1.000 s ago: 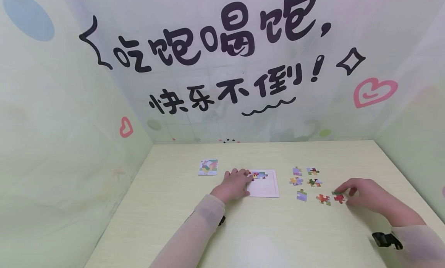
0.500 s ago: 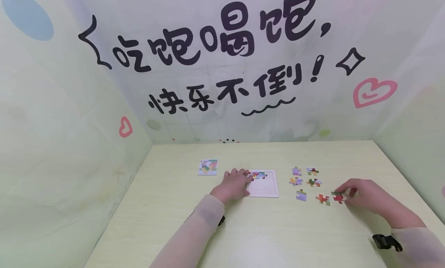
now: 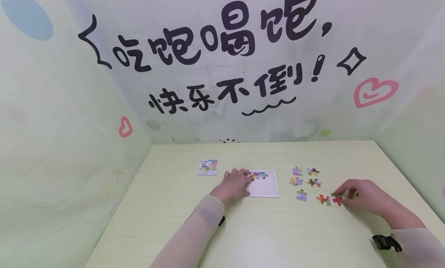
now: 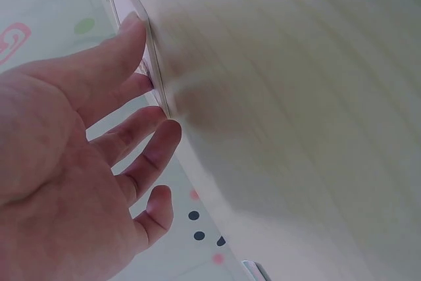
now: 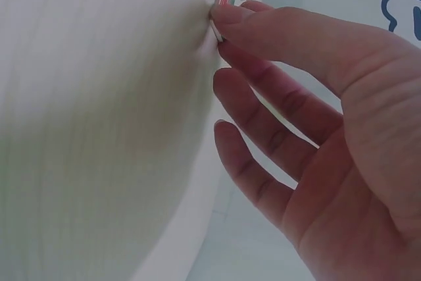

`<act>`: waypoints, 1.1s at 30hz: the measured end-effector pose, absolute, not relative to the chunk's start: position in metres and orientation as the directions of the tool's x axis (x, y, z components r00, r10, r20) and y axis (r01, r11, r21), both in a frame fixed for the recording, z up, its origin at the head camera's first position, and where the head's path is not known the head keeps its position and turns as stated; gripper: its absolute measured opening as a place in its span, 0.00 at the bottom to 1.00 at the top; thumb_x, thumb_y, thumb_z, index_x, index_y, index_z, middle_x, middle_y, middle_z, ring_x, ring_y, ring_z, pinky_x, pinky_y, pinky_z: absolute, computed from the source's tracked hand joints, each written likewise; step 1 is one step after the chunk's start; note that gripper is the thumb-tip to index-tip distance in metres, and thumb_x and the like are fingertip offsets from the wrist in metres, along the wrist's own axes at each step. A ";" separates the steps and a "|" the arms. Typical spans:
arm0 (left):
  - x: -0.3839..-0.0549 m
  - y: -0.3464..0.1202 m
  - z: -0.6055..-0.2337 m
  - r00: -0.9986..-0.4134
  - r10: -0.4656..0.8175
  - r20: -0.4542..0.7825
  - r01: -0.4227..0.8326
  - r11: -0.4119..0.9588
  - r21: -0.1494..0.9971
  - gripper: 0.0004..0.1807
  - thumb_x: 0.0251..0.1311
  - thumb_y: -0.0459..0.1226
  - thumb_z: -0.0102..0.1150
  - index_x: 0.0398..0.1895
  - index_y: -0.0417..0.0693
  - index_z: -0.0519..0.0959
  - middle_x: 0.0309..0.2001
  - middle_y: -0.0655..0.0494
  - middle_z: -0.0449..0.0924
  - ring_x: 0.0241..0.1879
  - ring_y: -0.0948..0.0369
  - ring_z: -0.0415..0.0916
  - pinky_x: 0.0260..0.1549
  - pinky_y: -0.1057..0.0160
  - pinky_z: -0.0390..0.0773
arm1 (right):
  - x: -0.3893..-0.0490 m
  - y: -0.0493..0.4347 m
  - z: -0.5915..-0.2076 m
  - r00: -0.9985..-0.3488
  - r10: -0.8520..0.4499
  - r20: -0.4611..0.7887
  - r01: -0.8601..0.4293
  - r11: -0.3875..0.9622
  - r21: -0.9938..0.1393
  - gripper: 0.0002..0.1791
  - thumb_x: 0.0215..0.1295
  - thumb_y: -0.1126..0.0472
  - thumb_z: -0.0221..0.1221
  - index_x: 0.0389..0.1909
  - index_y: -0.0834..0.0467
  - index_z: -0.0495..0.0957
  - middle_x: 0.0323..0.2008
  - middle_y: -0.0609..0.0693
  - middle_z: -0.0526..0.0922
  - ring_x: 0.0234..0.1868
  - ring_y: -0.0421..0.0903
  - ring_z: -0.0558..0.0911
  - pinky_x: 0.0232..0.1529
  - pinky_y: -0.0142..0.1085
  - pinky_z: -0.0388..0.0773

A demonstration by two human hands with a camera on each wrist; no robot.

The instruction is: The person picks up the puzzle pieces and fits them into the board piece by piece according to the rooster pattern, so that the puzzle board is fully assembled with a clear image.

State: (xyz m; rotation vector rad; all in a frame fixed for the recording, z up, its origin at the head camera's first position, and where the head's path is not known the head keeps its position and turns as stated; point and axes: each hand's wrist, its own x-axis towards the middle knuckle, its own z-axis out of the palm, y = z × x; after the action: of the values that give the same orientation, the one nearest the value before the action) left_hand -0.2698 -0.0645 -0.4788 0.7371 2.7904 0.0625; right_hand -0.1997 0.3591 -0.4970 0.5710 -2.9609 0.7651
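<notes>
In the head view my left hand rests at the left side of a white puzzle board, its fingers spread over that edge. The left wrist view shows the thumb and fingertips touching the board's edge. Near the board's top, a few joined puzzle pieces lie partly beside my fingertips. My right hand pinches a red and green puzzle piece between thumb and forefinger, low at the table; the other fingers are loosely bent. An orange-red puzzle piece lies just left of it.
Several loose puzzle pieces lie in rough rows between the board and my right hand. A small picture card with a colourful animal lies behind my left hand. A printed wall sheet borders the pale table at the back.
My right hand has shifted slightly left with the red and green puzzle piece, which now sits nearer the orange-red one. My left hand and the board have stayed put.
</notes>
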 end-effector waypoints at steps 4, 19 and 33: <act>-0.270 -0.064 -0.478 -0.840 0.490 -0.233 0.479 0.871 0.104 0.38 0.66 0.51 0.67 0.78 0.61 0.66 0.79 0.59 0.62 0.72 0.52 0.63 0.65 0.47 0.64 | -0.200 0.359 -0.495 -0.935 -0.339 0.105 -0.348 0.825 -0.445 0.14 0.48 0.67 0.76 0.38 0.52 0.89 0.33 0.41 0.86 0.27 0.28 0.71 0.27 0.30 0.71; -0.270 -0.064 -0.479 -0.837 0.494 -0.236 0.483 0.869 0.104 0.38 0.66 0.51 0.66 0.79 0.61 0.65 0.80 0.60 0.61 0.71 0.52 0.63 0.66 0.45 0.64 | -0.198 0.359 -0.494 -0.962 -0.268 0.048 -0.264 0.873 -0.410 0.14 0.51 0.61 0.76 0.40 0.52 0.89 0.29 0.38 0.80 0.23 0.33 0.65 0.23 0.31 0.64; -0.269 -0.065 -0.480 -0.837 0.496 -0.230 0.484 0.868 0.112 0.39 0.66 0.51 0.66 0.79 0.61 0.65 0.79 0.60 0.61 0.71 0.52 0.63 0.65 0.46 0.64 | -0.205 0.342 -0.485 -0.932 -0.307 0.192 -0.360 0.847 -0.392 0.12 0.52 0.65 0.75 0.37 0.49 0.90 0.31 0.37 0.82 0.26 0.30 0.66 0.24 0.30 0.65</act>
State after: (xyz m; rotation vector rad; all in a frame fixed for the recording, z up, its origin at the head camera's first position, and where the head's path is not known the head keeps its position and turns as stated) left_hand -0.2686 -0.0654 -0.4797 0.7447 2.7891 0.0722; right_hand -0.2046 0.3421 -0.4854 0.5261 -2.9012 0.6514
